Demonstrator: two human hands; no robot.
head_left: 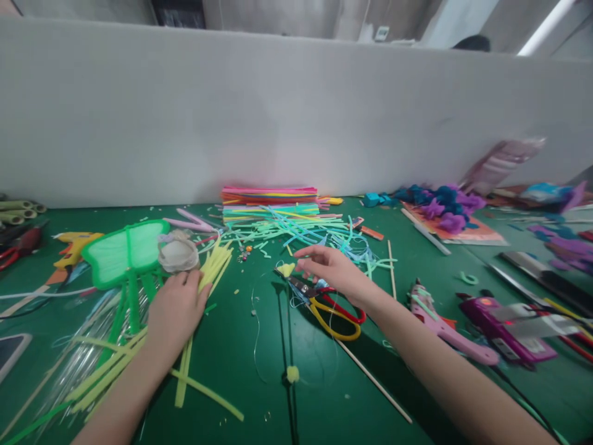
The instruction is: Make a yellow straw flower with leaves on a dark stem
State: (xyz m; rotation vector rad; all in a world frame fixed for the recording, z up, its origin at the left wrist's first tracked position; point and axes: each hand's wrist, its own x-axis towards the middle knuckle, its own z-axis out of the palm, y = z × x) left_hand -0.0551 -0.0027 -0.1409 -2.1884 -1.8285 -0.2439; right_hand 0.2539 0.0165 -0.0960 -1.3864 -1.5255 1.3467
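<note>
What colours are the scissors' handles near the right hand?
One red handle and one yellow handle, in the head view.

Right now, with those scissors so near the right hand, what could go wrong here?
The right hand is close to the scissors, so a finger might brush the blades. A thin clear thread curves loosely over the green table near them and could snag or tangle. Small loose beads lie farther back and might scatter if knocked.
</note>
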